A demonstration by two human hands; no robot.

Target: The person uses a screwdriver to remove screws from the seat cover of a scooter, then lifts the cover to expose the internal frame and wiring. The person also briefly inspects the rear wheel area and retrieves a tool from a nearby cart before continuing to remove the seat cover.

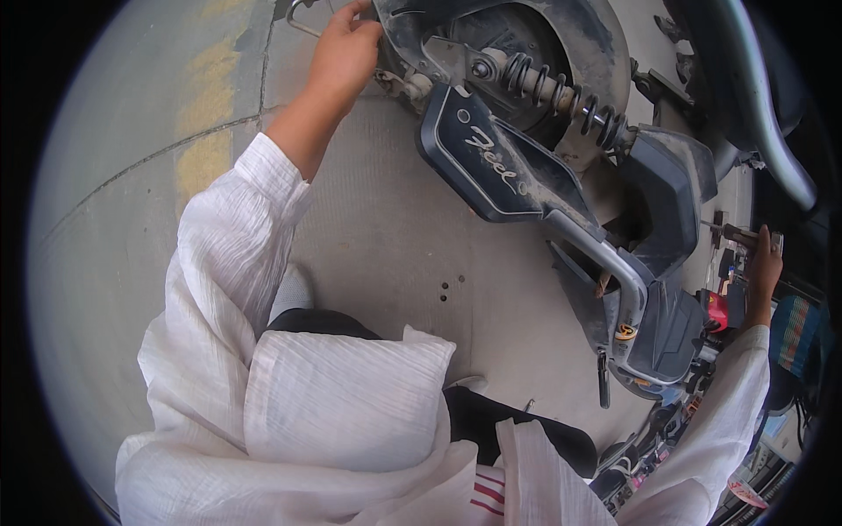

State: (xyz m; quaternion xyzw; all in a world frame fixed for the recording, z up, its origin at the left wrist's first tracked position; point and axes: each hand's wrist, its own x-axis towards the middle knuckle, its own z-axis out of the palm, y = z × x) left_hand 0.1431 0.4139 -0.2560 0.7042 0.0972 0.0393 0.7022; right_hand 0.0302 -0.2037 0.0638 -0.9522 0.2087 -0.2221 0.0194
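Observation:
A dusty scooter fills the upper right, with its rear wheel (618, 61), coil-spring shock absorber (561, 95) and a dark side cover (491, 158). At the top, my left hand (348, 54) reaches to the rear wheel area, fingers curled against the parts by the hub; what they grip is hidden. A bent metal bar (303, 19) pokes out beside that hand. Far to the right, my right hand (766, 266) is closed around a hand tool (744, 237) with a thick handle and a thin shaft, apparently a screwdriver. It is held beyond the scooter's front panel (662, 188).
A silver tubular rail (614, 267) juts from the scooter's side toward me. Many tools and parts (649, 438) lie crowded at the lower right, with a red item (717, 310) among them. Another vehicle's silver bar (763, 96) curves down at the upper right. Yellow paint (206, 131) marks the concrete floor.

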